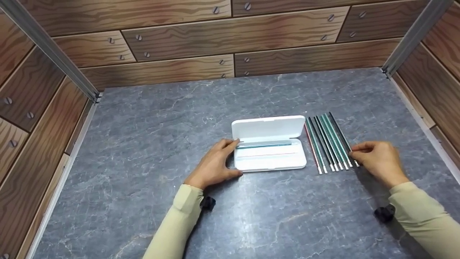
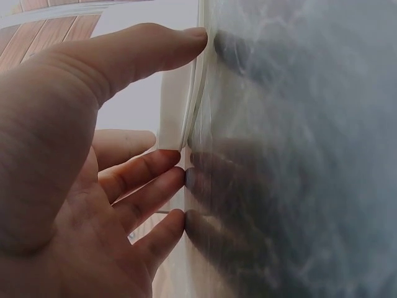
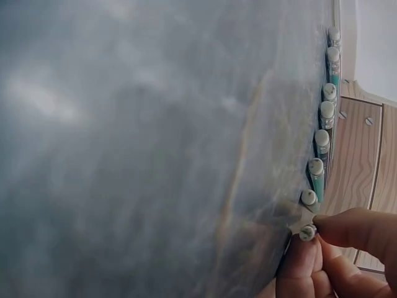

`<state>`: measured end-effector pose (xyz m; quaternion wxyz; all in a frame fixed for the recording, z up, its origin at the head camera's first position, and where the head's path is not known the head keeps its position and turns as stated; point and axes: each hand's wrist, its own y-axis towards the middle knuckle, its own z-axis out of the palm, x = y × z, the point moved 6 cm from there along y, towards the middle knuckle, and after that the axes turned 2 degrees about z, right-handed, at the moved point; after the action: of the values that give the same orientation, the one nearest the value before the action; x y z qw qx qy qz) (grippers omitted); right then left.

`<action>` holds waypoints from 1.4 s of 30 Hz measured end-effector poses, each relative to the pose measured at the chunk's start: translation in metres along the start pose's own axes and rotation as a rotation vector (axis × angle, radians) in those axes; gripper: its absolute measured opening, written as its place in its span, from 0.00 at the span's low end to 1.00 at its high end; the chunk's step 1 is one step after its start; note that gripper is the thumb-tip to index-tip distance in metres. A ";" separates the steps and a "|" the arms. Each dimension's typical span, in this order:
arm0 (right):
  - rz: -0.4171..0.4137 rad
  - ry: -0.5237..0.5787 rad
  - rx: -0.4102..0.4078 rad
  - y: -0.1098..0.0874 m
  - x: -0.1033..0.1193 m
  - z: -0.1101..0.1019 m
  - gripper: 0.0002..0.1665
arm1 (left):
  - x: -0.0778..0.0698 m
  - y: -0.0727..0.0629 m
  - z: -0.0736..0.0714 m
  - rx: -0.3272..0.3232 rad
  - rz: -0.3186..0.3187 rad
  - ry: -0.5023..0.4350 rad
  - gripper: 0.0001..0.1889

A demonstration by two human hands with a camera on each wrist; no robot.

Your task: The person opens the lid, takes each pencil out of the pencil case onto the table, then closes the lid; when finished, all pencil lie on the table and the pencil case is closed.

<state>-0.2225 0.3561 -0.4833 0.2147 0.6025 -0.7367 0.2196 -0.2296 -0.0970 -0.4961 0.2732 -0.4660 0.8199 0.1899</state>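
Note:
A white pencil case (image 1: 269, 163) lies with its lid raised in the head view, a teal pencil (image 1: 266, 146) inside along the back. My left hand (image 1: 215, 162) spans the case's left end, thumb at the front corner and index finger near the hinge. To the right of the case is a row of pencils (image 1: 325, 140), red, green and black, their white erasers toward me. My right hand (image 1: 381, 160) pinches the rightmost, black pencil (image 1: 339, 126) near its eraser end. In the right wrist view that pencil's eraser (image 3: 307, 233) shows between thumb and fingers.
The grey marbled tabletop (image 1: 161, 118) surrounds the case and pencils. Wood-patterned panels (image 1: 179, 39) wall it in at the back and both sides, with metal posts (image 1: 413, 36) at the corners. Dark devices (image 1: 207, 203) are worn at both wrists.

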 end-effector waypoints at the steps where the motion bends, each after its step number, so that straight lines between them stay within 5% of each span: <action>1: 0.002 -0.007 0.003 0.000 0.000 0.000 0.18 | 0.000 0.000 0.000 0.000 0.000 0.001 0.54; 42: -0.004 0.004 0.077 0.003 0.004 0.006 0.18 | -0.001 0.000 0.000 -0.006 0.010 0.016 0.53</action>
<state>-0.2268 0.3503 -0.4857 0.1930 0.6116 -0.7259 0.2485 -0.2289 -0.0963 -0.4952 0.2645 -0.4643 0.8237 0.1897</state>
